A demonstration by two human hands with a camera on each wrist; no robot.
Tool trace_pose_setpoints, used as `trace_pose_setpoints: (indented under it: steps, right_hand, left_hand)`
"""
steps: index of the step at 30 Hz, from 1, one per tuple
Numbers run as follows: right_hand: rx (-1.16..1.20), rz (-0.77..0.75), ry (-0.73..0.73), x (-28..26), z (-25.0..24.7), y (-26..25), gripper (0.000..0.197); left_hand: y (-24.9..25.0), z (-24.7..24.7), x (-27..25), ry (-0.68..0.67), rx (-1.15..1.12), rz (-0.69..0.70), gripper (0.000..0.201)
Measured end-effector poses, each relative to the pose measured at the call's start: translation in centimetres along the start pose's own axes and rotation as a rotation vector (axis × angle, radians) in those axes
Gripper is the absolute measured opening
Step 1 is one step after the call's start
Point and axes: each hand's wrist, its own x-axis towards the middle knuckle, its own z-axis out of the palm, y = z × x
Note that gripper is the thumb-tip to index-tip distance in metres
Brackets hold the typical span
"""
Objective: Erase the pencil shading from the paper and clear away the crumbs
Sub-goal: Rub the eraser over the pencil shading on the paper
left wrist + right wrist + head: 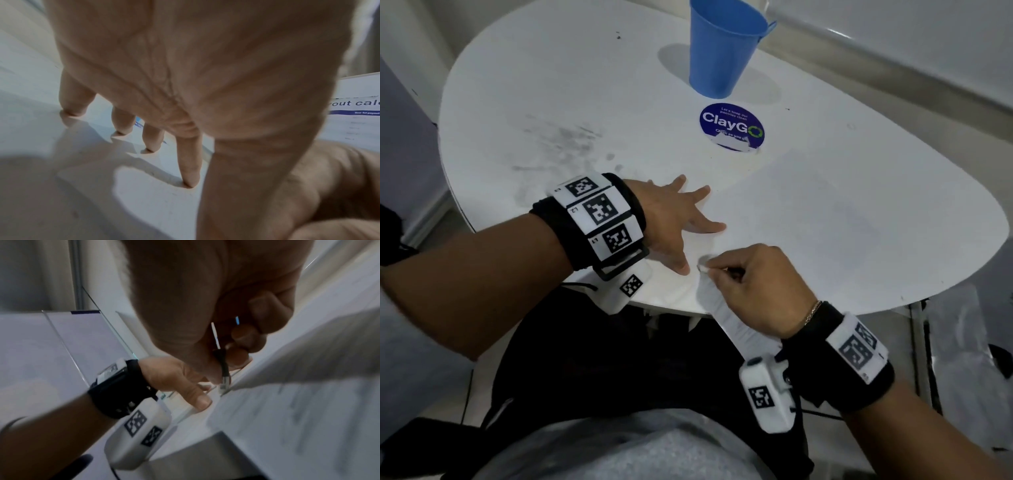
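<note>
A white paper lies on the white table, with faint grey shading towards its right. In the right wrist view it shows blurred pencil strokes. My left hand is spread flat, its fingertips pressing down at the sheet's left side. My right hand pinches a slim black stick with a metal collar and a pale eraser tip. That tip touches down just beside my left thumb. A strip of the sheet hangs over the near table edge under my right hand. I cannot make out crumbs.
A blue cup stands at the back of the table, with a round blue ClayGo sticker in front of it. Grey smudges mark the tabletop at the left. A printed sheet shows beyond my left hand.
</note>
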Motion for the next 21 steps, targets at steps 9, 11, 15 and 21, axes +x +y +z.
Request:
trace_pose_setpoints:
  steps: [9, 11, 15, 21]
  right_hand:
    - [-0.052, 0.028, 0.107, 0.4, 0.6, 0.4, 0.018]
    - [-0.029, 0.062, 0.108, 0.8, 0.1, 0.7, 0.018]
    - [-0.070, 0.032, 0.108, 0.4, 0.1, 0.2, 0.017]
    - [-0.063, 0.042, 0.069, 0.4, -0.6, 0.3, 0.017]
  left_hand:
    - [0.0, 0.1, 0.1, -0.003, 0.014, -0.010, 0.090]
    - [0.0, 0.1, 0.2, -0.003, 0.006, -0.011, 0.090]
    - [-0.1, 0.1, 0.2, 0.006, -0.012, -0.011, 0.090]
    - [-0.1, 0.2, 0.2, 0.008, -0.042, -0.007, 0.089]
